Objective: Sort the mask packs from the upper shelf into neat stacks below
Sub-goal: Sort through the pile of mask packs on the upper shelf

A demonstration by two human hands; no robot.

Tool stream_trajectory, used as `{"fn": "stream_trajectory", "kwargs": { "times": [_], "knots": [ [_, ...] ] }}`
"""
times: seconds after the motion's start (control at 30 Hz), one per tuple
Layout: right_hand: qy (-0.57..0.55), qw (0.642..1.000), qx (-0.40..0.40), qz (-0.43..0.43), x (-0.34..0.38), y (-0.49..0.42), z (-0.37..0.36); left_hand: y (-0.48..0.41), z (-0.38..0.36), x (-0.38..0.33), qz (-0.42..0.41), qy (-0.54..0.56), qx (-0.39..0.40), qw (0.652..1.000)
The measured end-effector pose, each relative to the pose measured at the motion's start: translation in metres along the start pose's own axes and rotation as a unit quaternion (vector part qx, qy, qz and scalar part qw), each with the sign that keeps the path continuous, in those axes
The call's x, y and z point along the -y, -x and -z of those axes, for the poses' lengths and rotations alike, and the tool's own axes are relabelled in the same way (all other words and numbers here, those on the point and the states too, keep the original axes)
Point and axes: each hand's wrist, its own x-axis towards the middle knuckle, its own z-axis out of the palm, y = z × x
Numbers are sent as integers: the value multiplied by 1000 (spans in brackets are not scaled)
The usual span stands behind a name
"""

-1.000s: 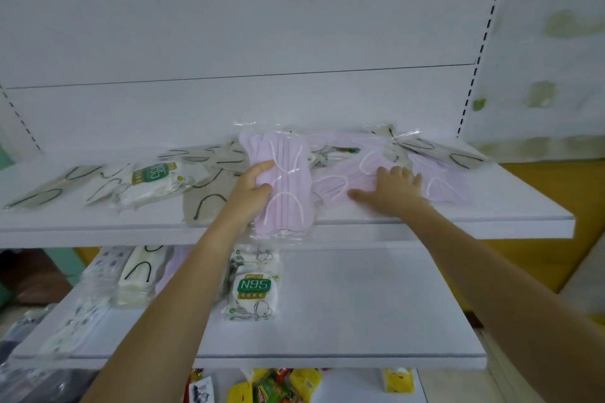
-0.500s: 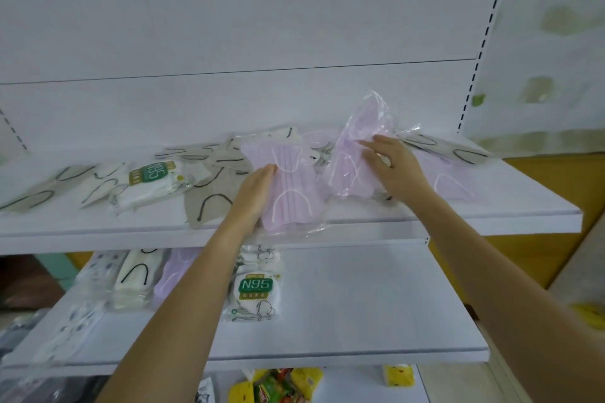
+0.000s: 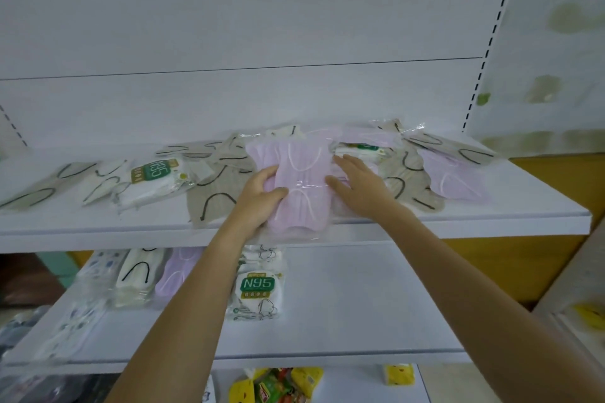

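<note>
A stack of purple mask packs (image 3: 301, 180) lies at the front middle of the upper shelf (image 3: 98, 226), overhanging its edge. My left hand (image 3: 258, 196) grips the stack's left side, thumb on top. My right hand (image 3: 357, 186) rests against the stack's right side with fingers straight. Another purple pack (image 3: 455, 180) lies to the right. Beige masks (image 3: 216, 196) and an N95 pack (image 3: 154, 173) lie to the left. On the lower shelf (image 3: 360, 304) stand a purple pile (image 3: 178, 268), an N95 pile (image 3: 258, 285) and a white black-strapped pile (image 3: 137, 271).
Patterned mask packs (image 3: 75, 321) lie at the lower shelf's left front. Yellow snack bags (image 3: 278, 386) sit on a shelf beneath. The white back panel closes the shelves behind. A slotted upright (image 3: 484, 69) bounds them on the right.
My right hand lifted a purple pack off the shelf, laid it on the pack under my left hand, and now rests against the stack's right side.
</note>
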Motion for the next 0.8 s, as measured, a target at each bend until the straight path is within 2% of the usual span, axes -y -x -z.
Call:
{"fn": "stream_trajectory", "kwargs": {
  "times": [0.03, 0.13, 0.3, 0.4, 0.53, 0.63, 0.7, 0.8],
  "knots": [
    [48, 999, -10, -14, -8, 1, 3, 0, 1, 0, -3, -3, -1, 1000],
    [163, 986, 25, -30, -28, 8, 13, -4, 3, 2, 0, -2, -11, 1000],
    [183, 982, 14, -35, -41, 15, 23, -3, 2, 1, -10, 4, -14, 1000],
    [197, 979, -36, -42, -40, 17, 23, -2, 2, 1, -21, 3, -25, 999],
    [66, 981, -152, -103, -36, 21, 30, 1, -1, -2, -38, 17, -17, 999],
    [-46, 968, -226, -99, -23, 23, 34, 3, -3, -2, -18, 15, -32, 999],
    [-89, 969, -217, -72, -3, 25, 27, 6, -3, -5, -20, 1, -15, 1000],
    [-115, 985, -127, 8, 27, 28, 3, 15, -4, -14, -20, 42, 2, 999]
  ]
}}
